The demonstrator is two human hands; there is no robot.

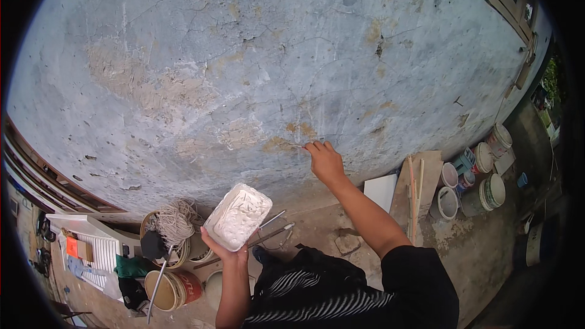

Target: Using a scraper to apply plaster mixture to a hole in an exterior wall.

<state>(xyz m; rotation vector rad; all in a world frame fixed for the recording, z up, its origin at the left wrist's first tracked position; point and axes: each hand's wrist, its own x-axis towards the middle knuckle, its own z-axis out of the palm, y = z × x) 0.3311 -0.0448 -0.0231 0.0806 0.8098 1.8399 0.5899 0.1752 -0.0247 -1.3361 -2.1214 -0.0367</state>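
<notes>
My left hand (226, 248) is closed on the lower side of a rectangular plastic tub (238, 215) with whitish, putty-like paste in it, tilted so the inside shows. Stretched out to the wall, my right hand (325, 161) pinches a thin tool (297, 145), seen edge-on; its kind is hard to make out. The tool's tip is at or very close to a yellowish-brown patch (277, 145) on the cracked, pale blue wall (317, 55). Left of that patch, rough beige filler (239, 132) covers part of the wall.
Several buckets (492, 189) stand along the wall at right, beside leaning boards (420, 192). To the left are a bucket (172, 290), a bundle of pale cord (177, 222) and a white slatted piece (100, 256). A window frame (512, 0) is at upper right.
</notes>
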